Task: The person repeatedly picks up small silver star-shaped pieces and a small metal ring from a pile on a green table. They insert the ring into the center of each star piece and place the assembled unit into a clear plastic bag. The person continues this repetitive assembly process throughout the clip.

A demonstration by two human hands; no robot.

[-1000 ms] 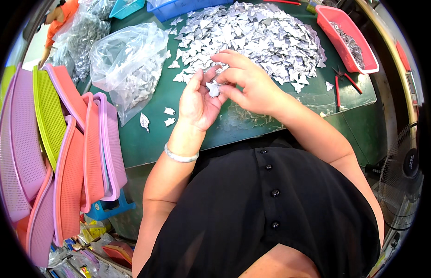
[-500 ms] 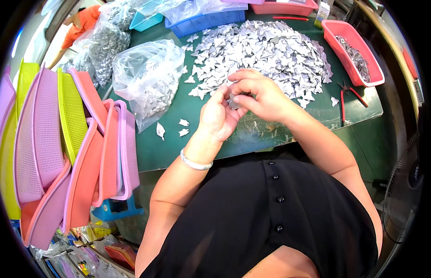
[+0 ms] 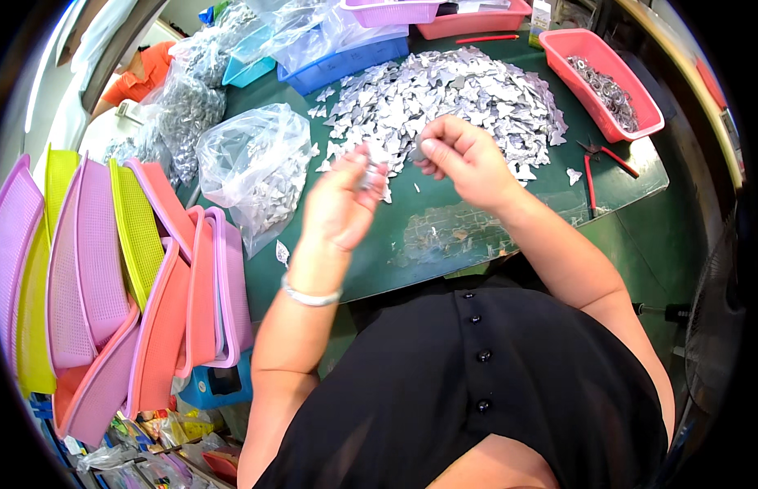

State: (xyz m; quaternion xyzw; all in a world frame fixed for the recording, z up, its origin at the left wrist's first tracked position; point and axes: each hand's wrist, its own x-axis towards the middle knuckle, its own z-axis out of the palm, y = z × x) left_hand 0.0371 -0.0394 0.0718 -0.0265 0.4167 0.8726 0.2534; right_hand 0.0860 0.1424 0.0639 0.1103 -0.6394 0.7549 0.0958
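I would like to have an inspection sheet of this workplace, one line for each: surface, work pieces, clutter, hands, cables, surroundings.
Surface: green table, scuffed near its front edge.
Work pieces: big pile of small grey pieces; clear plastic bag with more beside it.
Clutter: red-handled pliers at right, next to a pink basket; blue basket behind.
Hands: right hand pinches a grey piece; left hand is blurred, with a pale piece at its fingers, grip unclear.
Cables: nothing seen for certain.
Surroundings: stacked plastic baskets at left; fan at right; person in orange at upper left.
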